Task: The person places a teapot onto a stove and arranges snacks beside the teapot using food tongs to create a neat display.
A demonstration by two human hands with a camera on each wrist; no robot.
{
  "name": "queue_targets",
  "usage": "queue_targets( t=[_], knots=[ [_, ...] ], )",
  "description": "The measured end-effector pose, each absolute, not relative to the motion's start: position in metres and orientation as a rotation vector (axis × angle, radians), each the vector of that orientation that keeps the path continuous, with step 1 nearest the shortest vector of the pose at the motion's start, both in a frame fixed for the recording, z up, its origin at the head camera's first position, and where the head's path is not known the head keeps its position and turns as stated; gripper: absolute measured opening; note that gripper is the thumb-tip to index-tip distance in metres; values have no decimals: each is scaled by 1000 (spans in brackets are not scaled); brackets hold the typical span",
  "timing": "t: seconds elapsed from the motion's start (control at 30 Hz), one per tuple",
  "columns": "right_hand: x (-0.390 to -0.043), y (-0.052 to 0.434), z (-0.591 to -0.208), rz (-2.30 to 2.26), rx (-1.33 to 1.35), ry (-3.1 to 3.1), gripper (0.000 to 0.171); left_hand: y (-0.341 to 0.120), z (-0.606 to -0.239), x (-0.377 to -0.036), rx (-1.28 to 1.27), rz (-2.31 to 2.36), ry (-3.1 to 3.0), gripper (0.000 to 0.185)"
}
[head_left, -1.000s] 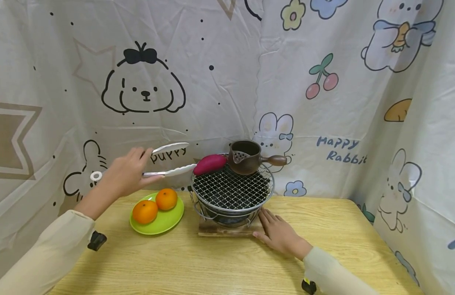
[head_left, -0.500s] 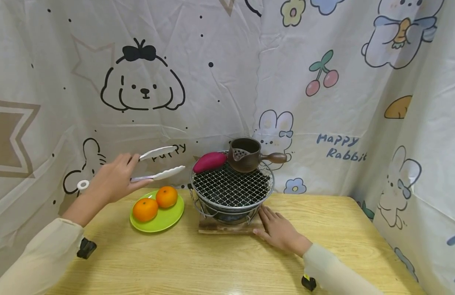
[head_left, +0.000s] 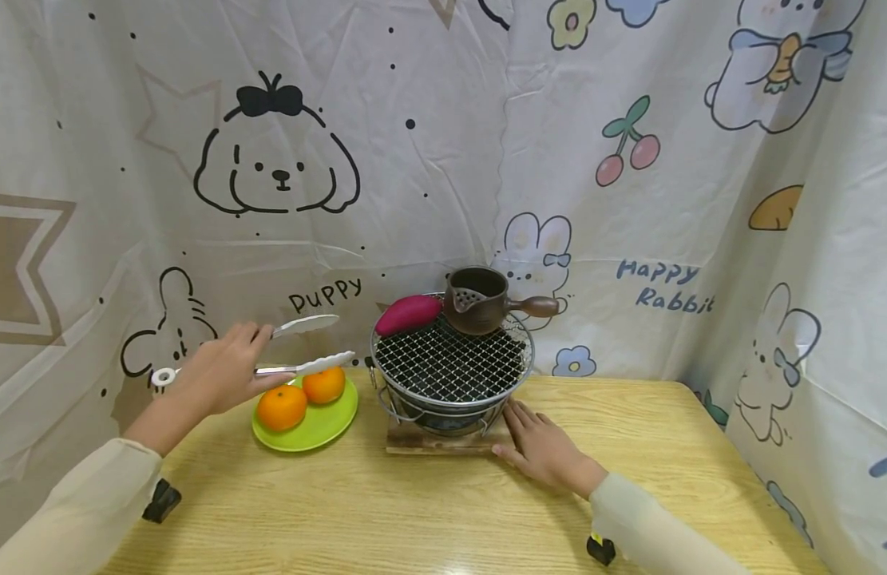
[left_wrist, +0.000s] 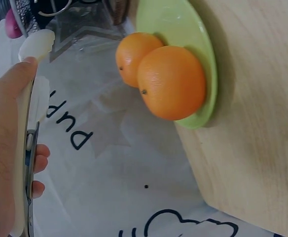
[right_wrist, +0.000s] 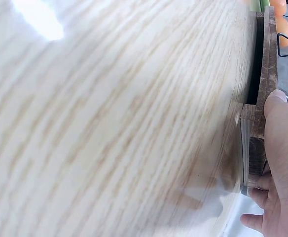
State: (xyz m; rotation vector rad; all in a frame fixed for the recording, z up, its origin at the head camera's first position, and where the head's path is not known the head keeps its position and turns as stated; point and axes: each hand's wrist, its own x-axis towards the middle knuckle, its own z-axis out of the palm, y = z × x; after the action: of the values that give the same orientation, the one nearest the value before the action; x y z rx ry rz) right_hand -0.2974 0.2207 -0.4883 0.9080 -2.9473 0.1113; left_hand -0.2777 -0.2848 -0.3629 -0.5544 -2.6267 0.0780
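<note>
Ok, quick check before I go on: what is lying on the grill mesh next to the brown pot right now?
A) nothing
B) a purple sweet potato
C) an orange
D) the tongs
B: the purple sweet potato lies on the grill mesh beside the brown pot, while both oranges sit on the green plate and the left hand holds the tongs clear of the grill.

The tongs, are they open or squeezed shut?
Open. The tongs in the left hand have two white tips spread apart, holding nothing, above the oranges.
</note>
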Motion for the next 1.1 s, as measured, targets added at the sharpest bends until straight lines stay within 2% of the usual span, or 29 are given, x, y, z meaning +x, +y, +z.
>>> queue_targets(
  t=[1.1],
  knots=[
    [-298, 220, -490, 131, 899, -2952, 79, -291, -395, -278, -609, 228, -2599, 78]
  ],
)
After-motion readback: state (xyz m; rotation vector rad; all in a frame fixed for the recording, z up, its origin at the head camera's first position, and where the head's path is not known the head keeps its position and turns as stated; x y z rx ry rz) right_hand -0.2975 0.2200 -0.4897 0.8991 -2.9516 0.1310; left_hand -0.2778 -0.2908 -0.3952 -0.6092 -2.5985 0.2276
